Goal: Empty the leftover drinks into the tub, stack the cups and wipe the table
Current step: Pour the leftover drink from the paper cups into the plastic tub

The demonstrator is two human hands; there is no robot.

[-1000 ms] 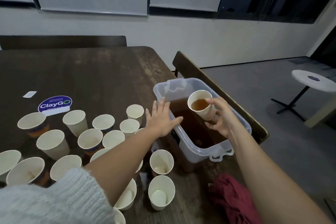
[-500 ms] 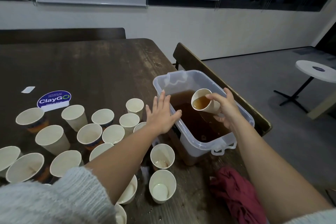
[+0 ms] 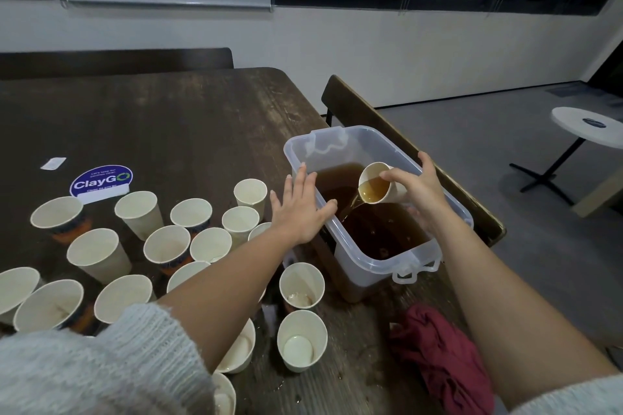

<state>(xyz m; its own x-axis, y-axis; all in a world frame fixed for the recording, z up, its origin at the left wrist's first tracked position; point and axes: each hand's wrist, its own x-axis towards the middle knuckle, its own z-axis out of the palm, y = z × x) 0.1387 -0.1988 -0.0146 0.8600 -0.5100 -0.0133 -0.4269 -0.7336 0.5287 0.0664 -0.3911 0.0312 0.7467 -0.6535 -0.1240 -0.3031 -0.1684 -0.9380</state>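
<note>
A clear plastic tub [image 3: 367, 263] of brown liquid stands at the right edge of the dark wooden table [image 3: 161, 118]. My right hand [image 3: 421, 192] grips a paper cup [image 3: 376, 183] tilted over the tub, and a brown stream runs from its lip into the liquid. My left hand [image 3: 300, 209] lies flat with straight fingers on the tub's near-left rim. Several paper cups [image 3: 167, 244] stand upright left of the tub; two more [image 3: 301, 340] stand in front of it. A crumpled dark red cloth [image 3: 441, 357] lies on the table near my right forearm.
A round ClayGo sticker [image 3: 101, 180] and a small white label [image 3: 53, 163] lie on the table's left. A wooden chair back [image 3: 381, 125] stands right behind the tub. A small white round table [image 3: 593, 126] stands on the floor at far right.
My right hand has tipped the cup further over the tub, and the drink now pours out. My left hand stays on the tub's rim.
</note>
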